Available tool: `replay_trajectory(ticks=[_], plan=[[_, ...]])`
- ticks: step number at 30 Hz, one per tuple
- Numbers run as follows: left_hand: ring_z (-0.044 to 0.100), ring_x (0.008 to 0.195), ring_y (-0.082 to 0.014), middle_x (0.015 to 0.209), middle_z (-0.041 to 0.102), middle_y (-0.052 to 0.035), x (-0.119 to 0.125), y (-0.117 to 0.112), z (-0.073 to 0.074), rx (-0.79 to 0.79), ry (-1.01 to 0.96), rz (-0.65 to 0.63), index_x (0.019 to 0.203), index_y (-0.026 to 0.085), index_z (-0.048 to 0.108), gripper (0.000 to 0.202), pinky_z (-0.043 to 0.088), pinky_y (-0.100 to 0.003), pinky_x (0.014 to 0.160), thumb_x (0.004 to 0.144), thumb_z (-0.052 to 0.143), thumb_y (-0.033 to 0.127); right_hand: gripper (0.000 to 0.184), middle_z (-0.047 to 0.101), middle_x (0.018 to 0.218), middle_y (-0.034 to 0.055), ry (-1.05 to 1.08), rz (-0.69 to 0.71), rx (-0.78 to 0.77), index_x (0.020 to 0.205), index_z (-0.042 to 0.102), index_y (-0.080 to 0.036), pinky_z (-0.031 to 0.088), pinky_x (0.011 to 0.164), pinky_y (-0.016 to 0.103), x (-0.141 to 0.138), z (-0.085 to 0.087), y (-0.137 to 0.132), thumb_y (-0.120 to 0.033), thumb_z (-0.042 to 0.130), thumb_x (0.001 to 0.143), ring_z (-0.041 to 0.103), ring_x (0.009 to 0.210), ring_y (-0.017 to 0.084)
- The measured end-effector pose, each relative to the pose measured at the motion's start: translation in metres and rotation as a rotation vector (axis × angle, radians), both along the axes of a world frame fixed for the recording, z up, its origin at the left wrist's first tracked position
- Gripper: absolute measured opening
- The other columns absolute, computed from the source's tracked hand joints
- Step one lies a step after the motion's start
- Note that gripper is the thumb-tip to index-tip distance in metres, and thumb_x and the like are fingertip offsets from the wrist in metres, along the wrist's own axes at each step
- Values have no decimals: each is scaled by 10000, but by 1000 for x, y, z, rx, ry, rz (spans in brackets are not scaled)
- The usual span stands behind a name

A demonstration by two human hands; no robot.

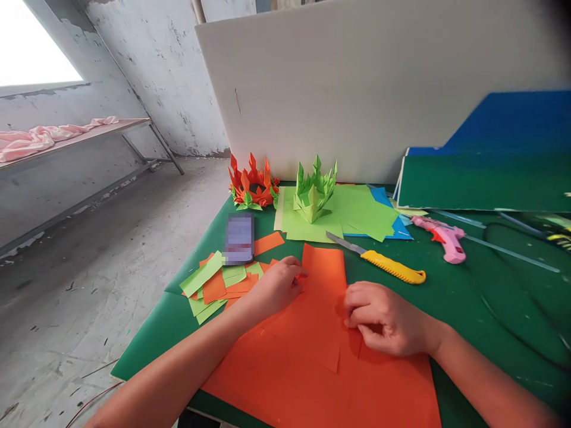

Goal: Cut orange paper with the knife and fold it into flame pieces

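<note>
A narrow orange paper piece (323, 267) lies over a larger orange paper sheet (388, 392) on the green table. My left hand (281, 285) has its fingers curled together at the left edge of the narrow piece. Along the right edge, my right hand (386, 318) presses its bent fingers closed against the same orange paper. The exact grip of the fingertips is partly hidden on both hands. Just beyond the right hand lies a yellow-handled utility knife (392, 266), its blade out and pointing left. Left of my left hand is a pile of cut green and orange paper pieces (214, 286).
A phone (239, 238) lies by the paper pile. Behind stand an orange paper crown (253, 181) and a green paper crown (313, 199), the latter on green sheets (366, 208). A pink glue gun (441, 238) with cable and clear glue sticks (513, 252) is at right. A white board (334, 89) stands behind.
</note>
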State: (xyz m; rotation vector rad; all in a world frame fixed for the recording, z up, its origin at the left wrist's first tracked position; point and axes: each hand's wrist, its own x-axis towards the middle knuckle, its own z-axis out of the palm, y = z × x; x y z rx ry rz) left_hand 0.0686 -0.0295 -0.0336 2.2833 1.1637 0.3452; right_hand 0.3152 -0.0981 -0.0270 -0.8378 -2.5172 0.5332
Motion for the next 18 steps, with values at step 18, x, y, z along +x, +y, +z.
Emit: replay_trajectory(ticks=[18], plan=[[651,715,-121,1077,609,-47,-1,0,2,11,12,-41,1005,183,696,248,514,-243,693,812,571,92,383,575,662,62,-305,-578,362,1071,738,-144,316,610,335,21,-29,45,-240,376,989,496,708,217]])
